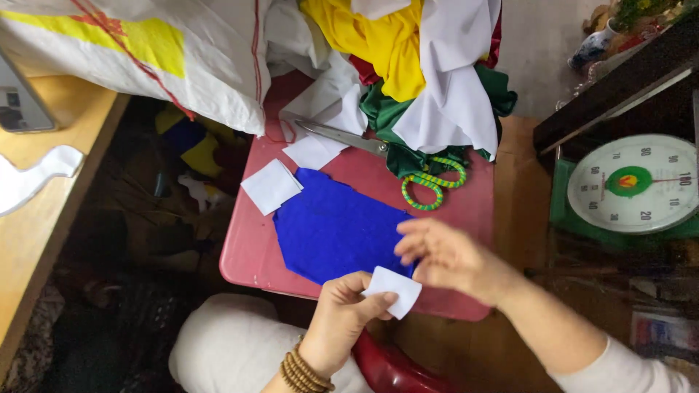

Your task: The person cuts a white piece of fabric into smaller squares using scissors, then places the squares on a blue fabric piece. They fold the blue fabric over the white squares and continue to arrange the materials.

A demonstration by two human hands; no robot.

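Far left of my fingers: pale wooden bench (44, 218), smooth grain, with a flat white curved cutout (33, 178) lying on it. Above that a woven plastic sack (145, 51), white with yellow patches and red stitching, crinkled.

Up-left of my left hand: two small white square fabric pieces (271, 186), stacked and slightly offset, on the pink-red plastic surface (247, 255), which is glossy with rounded corners.

Left hand (342, 320), bead bracelet on the wrist: thumb and fingers (378, 300) pinched onto a small white fabric square (395, 291), thin with crisp edges, held at the near edge of the surface.

Just above both hands: blue fabric piece (331, 229), matte, irregular polygon, cut edges, lying flat. White square overlaps its near edge.

Right hand (448, 258): fingers loosely curled, tips resting on the blue piece's right edge, just beside the white square. Can't tell whether they actually pinch anything.

Beyond my fingers: steel scissors (349, 137), handles (429, 183) wrapped in green-yellow striped cord, blades partly under a heap of loose cloth (429, 80) in yellow, white, green and dark red, soft folds.

Far right: mechanical scale (632, 185), round white dial, green body.
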